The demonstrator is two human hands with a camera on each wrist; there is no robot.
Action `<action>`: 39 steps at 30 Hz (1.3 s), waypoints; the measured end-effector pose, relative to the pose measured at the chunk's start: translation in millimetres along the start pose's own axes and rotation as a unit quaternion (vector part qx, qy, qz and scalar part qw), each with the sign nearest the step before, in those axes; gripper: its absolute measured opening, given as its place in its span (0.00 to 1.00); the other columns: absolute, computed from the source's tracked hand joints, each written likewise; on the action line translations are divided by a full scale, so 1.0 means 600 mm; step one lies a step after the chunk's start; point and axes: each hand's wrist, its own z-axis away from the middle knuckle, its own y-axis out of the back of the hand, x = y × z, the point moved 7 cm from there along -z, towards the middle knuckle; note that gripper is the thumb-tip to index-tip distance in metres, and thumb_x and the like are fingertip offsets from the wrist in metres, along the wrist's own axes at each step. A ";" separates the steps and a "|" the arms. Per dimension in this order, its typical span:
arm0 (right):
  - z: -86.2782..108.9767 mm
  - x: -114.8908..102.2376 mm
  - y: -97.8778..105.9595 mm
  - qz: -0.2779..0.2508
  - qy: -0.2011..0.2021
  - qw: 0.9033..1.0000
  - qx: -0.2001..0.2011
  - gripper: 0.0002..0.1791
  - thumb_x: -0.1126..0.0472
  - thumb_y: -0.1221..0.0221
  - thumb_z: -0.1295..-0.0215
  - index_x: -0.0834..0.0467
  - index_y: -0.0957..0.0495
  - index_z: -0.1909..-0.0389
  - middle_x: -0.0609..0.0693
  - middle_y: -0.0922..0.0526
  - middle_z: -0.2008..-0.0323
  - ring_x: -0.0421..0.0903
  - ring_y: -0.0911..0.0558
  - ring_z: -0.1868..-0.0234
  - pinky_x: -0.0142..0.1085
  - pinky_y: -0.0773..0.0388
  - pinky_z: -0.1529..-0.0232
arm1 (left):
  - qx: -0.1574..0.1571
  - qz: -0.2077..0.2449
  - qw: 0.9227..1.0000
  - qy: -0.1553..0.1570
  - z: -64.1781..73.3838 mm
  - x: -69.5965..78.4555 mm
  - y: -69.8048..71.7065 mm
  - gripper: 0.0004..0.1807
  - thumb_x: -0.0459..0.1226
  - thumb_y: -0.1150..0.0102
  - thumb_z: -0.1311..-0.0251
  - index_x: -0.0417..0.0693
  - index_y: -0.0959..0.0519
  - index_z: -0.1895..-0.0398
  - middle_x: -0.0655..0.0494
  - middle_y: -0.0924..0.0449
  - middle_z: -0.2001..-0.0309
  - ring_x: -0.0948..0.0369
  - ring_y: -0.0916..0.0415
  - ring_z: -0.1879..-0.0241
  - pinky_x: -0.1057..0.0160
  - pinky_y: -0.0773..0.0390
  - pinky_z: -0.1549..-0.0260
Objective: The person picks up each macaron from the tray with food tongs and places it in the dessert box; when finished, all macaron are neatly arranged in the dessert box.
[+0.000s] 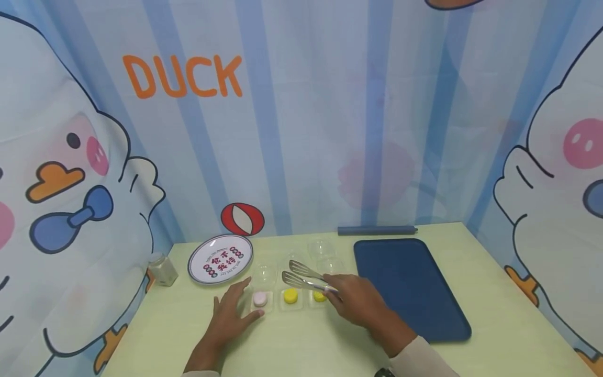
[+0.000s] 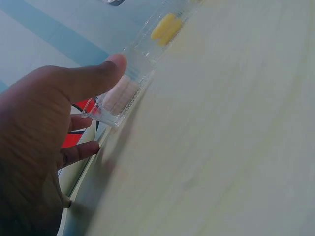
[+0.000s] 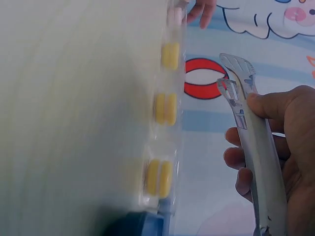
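Note:
A clear plastic macaron box (image 1: 291,308) lies on the table with its molded lid (image 1: 321,248) spread out behind it. In its front row sit a pink macaron (image 1: 260,299) and a yellow macaron (image 1: 290,296); the right wrist view reveals three yellow ones. My left hand (image 1: 227,317) is at the box's left end, thumb near the front edge and fingers toward the back, fairly straight. My right hand (image 1: 360,301) grips metal tongs (image 3: 263,167) over the box's right part. The tongs' ends are apart, with nothing between them, and partly cover the box and lid.
A white plate (image 1: 221,259) with red and black print stands at the back left, beside a small grey-beige container (image 1: 163,269). To the right lies a dark blue tray (image 1: 410,288). Behind it, a blue stick-like bar (image 1: 377,230) runs along the table's back edge, against the curtain.

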 end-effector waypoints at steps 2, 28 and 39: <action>0.009 0.013 0.005 0.000 -0.018 1.000 0.009 0.19 0.54 0.32 0.24 0.54 0.13 0.37 0.51 0.06 0.46 0.50 0.07 0.49 0.50 0.09 0.54 | 0.001 -0.002 1.000 -0.002 0.000 0.000 0.001 0.49 0.55 0.22 0.39 0.50 0.32 0.18 0.42 0.28 0.22 0.36 0.34 0.20 0.09 0.60 0.28; 0.138 0.174 0.085 0.039 -0.140 0.987 0.068 0.24 0.56 0.30 0.27 0.61 0.15 0.34 0.64 0.08 0.45 0.65 0.08 0.48 0.61 0.11 0.52 | -0.005 0.000 1.000 0.002 0.002 0.003 0.001 0.49 0.56 0.24 0.37 0.50 0.34 0.17 0.39 0.29 0.22 0.36 0.35 0.20 0.10 0.61 0.28; 0.183 0.229 0.116 0.057 -0.186 0.978 0.077 0.26 0.56 0.29 0.28 0.66 0.17 0.35 0.69 0.10 0.46 0.70 0.09 0.51 0.64 0.12 0.57 | -0.013 0.000 1.000 0.014 0.000 0.000 0.001 0.49 0.57 0.25 0.36 0.51 0.35 0.16 0.40 0.30 0.21 0.37 0.35 0.19 0.11 0.63 0.27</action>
